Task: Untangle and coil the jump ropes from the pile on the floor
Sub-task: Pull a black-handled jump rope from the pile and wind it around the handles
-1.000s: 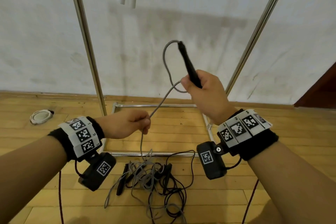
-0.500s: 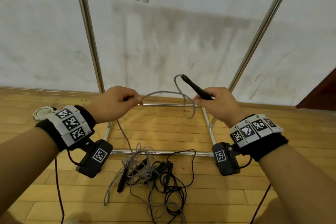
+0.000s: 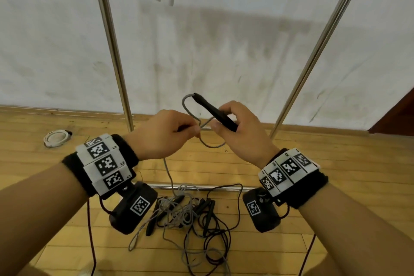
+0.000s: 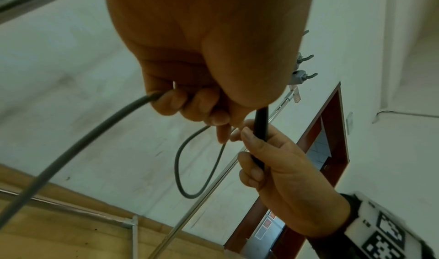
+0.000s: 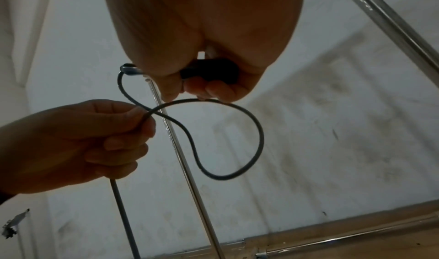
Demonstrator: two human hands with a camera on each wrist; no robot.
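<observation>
right hand (image 3: 243,132): wrapped round the black handle (image 3: 215,111)
left hand (image 3: 162,133): pinching the grey rope (image 3: 210,144), loop dangling between both

No legible text, brand or number appears in any view. The wrist bands (image 3: 105,162) and wrist camera housings (image 3: 134,209) carry only black-and-white square fiducial markers, which bear no readable characters.
</observation>
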